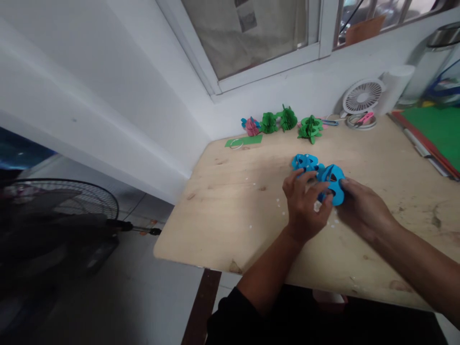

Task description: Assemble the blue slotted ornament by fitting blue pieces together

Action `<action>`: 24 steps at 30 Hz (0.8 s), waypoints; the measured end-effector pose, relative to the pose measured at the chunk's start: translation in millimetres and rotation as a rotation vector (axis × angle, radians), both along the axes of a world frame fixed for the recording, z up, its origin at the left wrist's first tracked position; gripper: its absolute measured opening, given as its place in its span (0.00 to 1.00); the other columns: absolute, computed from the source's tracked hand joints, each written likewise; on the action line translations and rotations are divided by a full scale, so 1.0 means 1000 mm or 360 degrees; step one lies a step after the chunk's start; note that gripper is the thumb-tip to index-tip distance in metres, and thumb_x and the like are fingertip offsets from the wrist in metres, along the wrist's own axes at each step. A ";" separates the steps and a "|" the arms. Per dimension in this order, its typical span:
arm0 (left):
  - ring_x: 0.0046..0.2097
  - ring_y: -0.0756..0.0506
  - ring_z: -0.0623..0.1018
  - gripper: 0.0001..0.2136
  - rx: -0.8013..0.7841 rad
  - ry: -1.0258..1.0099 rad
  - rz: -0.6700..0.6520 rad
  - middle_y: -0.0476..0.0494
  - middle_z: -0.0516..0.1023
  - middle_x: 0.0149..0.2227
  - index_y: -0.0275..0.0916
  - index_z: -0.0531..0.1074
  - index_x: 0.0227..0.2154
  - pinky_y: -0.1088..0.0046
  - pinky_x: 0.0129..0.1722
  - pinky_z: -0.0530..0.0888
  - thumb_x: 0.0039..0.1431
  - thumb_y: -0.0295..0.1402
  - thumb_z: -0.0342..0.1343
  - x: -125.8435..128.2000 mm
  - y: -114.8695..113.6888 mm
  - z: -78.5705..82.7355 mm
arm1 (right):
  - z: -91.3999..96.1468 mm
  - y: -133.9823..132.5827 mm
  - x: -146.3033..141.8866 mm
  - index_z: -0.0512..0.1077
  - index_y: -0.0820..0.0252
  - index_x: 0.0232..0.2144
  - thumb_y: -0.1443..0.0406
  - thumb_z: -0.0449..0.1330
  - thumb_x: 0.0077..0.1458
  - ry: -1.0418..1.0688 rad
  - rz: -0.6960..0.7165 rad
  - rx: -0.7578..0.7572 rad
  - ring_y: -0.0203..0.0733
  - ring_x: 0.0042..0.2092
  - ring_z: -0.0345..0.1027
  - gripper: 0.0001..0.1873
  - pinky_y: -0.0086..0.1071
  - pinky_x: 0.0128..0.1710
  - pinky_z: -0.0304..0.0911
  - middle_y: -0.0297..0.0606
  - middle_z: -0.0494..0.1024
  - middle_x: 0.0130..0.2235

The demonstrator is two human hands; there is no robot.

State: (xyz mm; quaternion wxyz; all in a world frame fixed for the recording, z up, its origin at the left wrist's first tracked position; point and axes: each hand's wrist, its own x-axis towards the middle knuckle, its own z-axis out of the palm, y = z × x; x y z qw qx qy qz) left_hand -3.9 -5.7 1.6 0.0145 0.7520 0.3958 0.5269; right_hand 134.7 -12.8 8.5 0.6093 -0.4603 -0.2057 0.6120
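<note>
A blue folded-paper ornament (pixel 337 173) with rounded, cut-out lobes is held up just over the wooden table. My right hand (pixel 362 206) grips its right edge, with the thumb at the side and the other fingers hidden beneath. The curled fingers and thumb of my left hand (pixel 305 201) close on its left side. More blue paper lobes (pixel 305 161) show beyond my left fingertips; I cannot tell whether they are one piece with the held part. Small white paper bits lie around my hands.
Along the wall stand green paper ornaments (pixel 287 118) and a pink and blue one (pixel 252 126). A green strip (pixel 253 140) lies near them. At the back right are a small white fan (pixel 363 97) and pink scissors (pixel 364 118). Green sheets (pixel 436 129) lie at the right.
</note>
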 end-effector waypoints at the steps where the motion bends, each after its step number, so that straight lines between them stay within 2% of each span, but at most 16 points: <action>1: 0.62 0.36 0.66 0.06 -0.0007 0.0081 -0.0008 0.39 0.74 0.53 0.41 0.77 0.37 0.52 0.61 0.65 0.58 0.35 0.61 0.002 -0.001 -0.001 | 0.001 -0.001 -0.001 0.78 0.54 0.30 0.63 0.63 0.55 -0.0009 0.0024 0.0012 0.41 0.34 0.72 0.03 0.34 0.37 0.71 0.35 0.79 0.32; 5: 0.65 0.31 0.61 0.10 -0.0097 0.0228 0.0042 0.38 0.68 0.60 0.40 0.77 0.34 0.47 0.63 0.61 0.53 0.40 0.65 0.007 -0.001 -0.008 | 0.003 -0.007 -0.004 0.78 0.53 0.35 0.60 0.67 0.52 -0.0048 0.0117 0.0068 0.45 0.38 0.75 0.08 0.36 0.38 0.71 0.37 0.81 0.36; 10: 0.64 0.31 0.63 0.13 -0.0168 0.0165 0.0100 0.36 0.70 0.59 0.40 0.75 0.37 0.46 0.62 0.62 0.53 0.41 0.65 0.007 0.003 -0.012 | 0.005 -0.010 -0.009 0.79 0.52 0.38 0.60 0.70 0.48 -0.0037 0.0176 0.0055 0.42 0.41 0.75 0.13 0.31 0.41 0.70 0.35 0.82 0.39; 16: 0.61 0.34 0.68 0.09 -0.0378 -0.0039 0.0081 0.38 0.74 0.53 0.40 0.73 0.31 0.46 0.61 0.65 0.52 0.35 0.66 0.004 0.006 -0.013 | 0.008 -0.011 -0.012 0.80 0.50 0.39 0.60 0.71 0.47 0.0011 0.0200 0.0079 0.41 0.46 0.73 0.14 0.29 0.49 0.67 0.32 0.82 0.43; 24: 0.60 0.37 0.70 0.06 -0.0499 -0.0178 -0.0036 0.39 0.77 0.50 0.40 0.75 0.34 0.48 0.62 0.66 0.54 0.30 0.64 0.002 0.008 -0.012 | 0.009 -0.010 -0.012 0.81 0.50 0.34 0.57 0.75 0.39 -0.0072 0.0177 0.0007 0.43 0.44 0.73 0.16 0.30 0.45 0.68 0.32 0.83 0.40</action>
